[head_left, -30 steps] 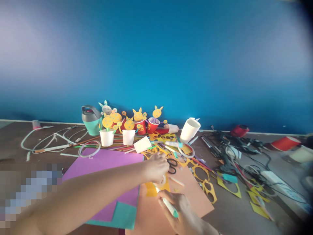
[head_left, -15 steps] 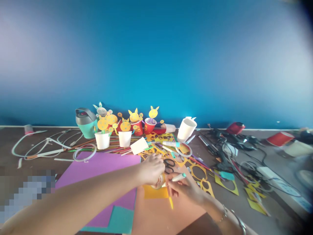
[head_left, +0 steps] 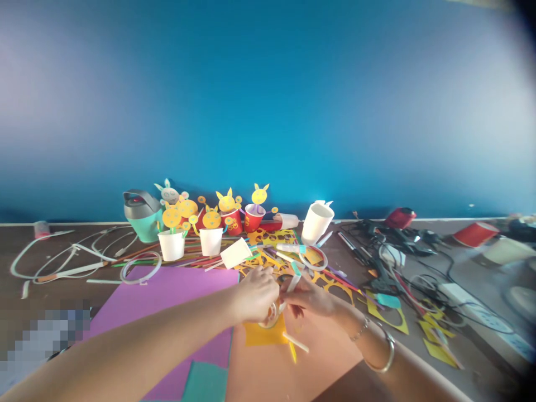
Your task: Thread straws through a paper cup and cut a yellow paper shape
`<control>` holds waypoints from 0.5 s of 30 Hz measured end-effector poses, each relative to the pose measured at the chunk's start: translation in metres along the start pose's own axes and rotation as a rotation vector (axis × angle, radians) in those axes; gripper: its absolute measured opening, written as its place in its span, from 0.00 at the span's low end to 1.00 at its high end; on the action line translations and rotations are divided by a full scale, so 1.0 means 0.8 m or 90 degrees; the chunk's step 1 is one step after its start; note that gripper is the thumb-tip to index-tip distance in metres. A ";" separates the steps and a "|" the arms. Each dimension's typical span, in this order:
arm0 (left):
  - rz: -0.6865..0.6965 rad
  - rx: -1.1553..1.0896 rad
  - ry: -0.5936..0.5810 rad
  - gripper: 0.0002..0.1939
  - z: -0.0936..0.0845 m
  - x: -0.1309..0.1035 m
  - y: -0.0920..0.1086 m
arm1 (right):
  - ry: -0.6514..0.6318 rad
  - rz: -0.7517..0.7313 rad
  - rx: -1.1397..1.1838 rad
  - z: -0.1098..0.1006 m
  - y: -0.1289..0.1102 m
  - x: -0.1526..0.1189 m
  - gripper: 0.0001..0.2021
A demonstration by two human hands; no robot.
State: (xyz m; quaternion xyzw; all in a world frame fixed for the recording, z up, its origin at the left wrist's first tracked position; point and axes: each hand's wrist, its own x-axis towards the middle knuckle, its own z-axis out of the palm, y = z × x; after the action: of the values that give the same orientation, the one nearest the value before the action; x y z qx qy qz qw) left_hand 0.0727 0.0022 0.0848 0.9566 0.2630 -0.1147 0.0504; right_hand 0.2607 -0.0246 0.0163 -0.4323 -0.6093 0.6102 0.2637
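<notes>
Nearby, yellow scraps (head_left: 323,279) behind right hand (head_left: 307,297).

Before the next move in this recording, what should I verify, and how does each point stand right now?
1. Marker held in the right hand: ok.
2. Left hand on the ring: ok.
3. Yellow paper lying on the orange sheet: ok.
4. Marker tip touching the paper: cannot tell, too little of it shows.
5. Orange sheet free of loose bits: not ok, a white stick and a yellow strip lie there.
</notes>
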 end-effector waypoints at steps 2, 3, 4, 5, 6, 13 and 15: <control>-0.002 0.001 0.012 0.15 0.000 -0.001 0.000 | -0.006 0.000 -0.025 -0.004 -0.016 0.001 0.16; -0.002 0.000 0.017 0.15 0.000 -0.002 -0.001 | -0.009 -0.004 -0.034 -0.006 -0.024 0.001 0.17; -0.003 -0.001 0.021 0.14 -0.001 -0.004 -0.001 | -0.009 -0.007 -0.036 -0.009 -0.031 0.000 0.17; -0.010 -0.005 0.027 0.14 -0.001 -0.006 -0.002 | 0.002 -0.015 -0.024 -0.013 -0.037 0.000 0.17; -0.020 -0.010 0.032 0.13 0.000 -0.009 -0.002 | 0.033 -0.029 0.000 -0.015 -0.042 0.000 0.17; -0.109 -0.129 0.131 0.21 0.030 -0.029 -0.004 | 0.342 -0.147 -0.023 0.000 -0.023 0.012 0.17; -0.126 -0.167 0.172 0.17 0.039 -0.035 -0.011 | 0.337 -0.183 -0.143 0.010 -0.011 0.014 0.12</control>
State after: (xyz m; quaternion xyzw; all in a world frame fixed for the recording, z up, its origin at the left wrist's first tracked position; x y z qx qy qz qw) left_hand 0.0387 -0.0094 0.0616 0.9182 0.3725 0.0452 0.1270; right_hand 0.2466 -0.0182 0.0215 -0.5121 -0.6380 0.3621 0.4469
